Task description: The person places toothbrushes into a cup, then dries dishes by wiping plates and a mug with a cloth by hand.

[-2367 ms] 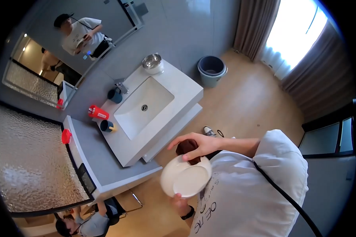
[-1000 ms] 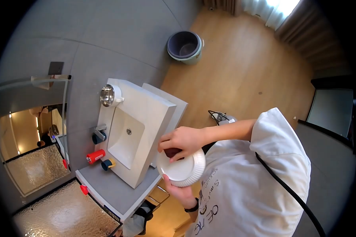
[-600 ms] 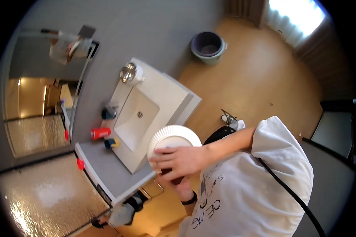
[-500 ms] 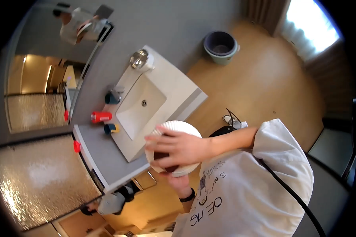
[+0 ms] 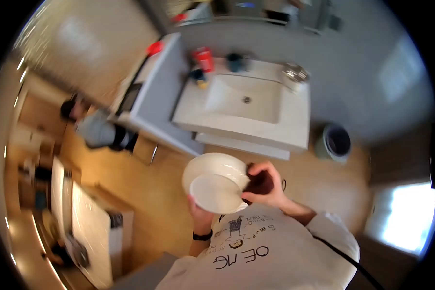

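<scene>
Left hand (image 5: 201,215) gripped white dish (image 5: 215,192) at 7 o'clock, likely steadying it; right hand (image 5: 275,192) clamped dark brown item (image 5: 260,183) at 3 o'clock.

The single view looked forward and steeply down from the head of the wearer in a printed white T-shirt (image 5: 261,246). It faced a white rectangular washbasin (image 5: 246,99) beyond the close white round bowl (image 5: 217,186); the wide, dark-cornered picture curved at its edges.
</scene>
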Available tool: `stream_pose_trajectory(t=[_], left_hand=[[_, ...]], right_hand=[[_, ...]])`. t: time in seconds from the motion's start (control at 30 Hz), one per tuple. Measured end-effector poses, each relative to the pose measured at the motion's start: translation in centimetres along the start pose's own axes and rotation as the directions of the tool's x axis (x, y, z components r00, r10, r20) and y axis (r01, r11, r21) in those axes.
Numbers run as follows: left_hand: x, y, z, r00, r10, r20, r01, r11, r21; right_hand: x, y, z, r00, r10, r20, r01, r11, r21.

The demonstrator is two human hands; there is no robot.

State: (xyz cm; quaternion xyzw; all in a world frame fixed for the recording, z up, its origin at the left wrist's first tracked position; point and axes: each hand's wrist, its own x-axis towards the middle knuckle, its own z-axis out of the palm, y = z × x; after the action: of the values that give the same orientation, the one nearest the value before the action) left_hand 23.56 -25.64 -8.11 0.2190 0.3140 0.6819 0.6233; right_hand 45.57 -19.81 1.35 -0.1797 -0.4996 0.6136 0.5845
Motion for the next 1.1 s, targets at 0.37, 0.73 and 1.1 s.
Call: stream_pose_trajectory(t=[0.37,0.73,1.1], left_hand=[[3.6,4.7,-4.8,0.932,0.226,0.284,0.016,0.756,-0.655],[-4.2,12.0,-4.7,0.900,0.430,0.074,-0.132,0.430,-0.893],[-7.4,10.9,-4.5,0.836,0.436,-0.334,-0.489,0.868,-0.089]], right_hand=[[4.9,6.3,13.6,0.508,-0.070,0.858,0.330,0.936,-0.119],[5.0,11.7,24.0,0.479,0.000,0.878,0.559,0.770,-0.306],[4.6,11.7,25.4,0.396,0.038,0.918,0.708,0.624,-0.331]])
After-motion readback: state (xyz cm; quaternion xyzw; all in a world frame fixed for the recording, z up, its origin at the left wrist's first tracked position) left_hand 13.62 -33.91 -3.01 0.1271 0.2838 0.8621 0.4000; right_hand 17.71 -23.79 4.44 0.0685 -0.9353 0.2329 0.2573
